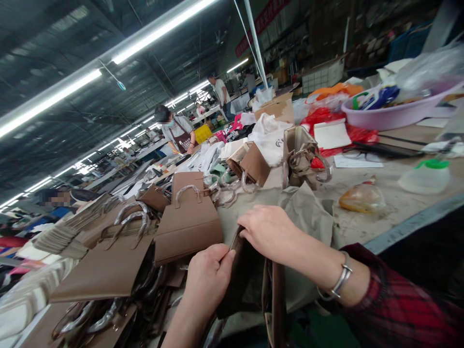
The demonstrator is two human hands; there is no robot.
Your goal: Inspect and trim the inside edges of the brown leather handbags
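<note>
My left hand [208,276] pinches the upper edge of a dark brown leather bag [250,275] that hangs off the table's near edge. My right hand [270,231] curls over the same edge from the other side, its fingers closed on the leather. A silver bracelet sits on my right wrist, above a red plaid sleeve. Under the bag lies a grey-beige cloth [308,212]. Left of my hands several finished brown handbags [186,222] with plastic-wrapped handles lie stacked.
More brown bags [302,157] stand at the table's middle. A lilac basin [395,113] of items, red bags, a white lidded container [424,176] and a small clear packet [362,197] sit to the right. A masked co-worker [177,130] sits further along; others stand beyond.
</note>
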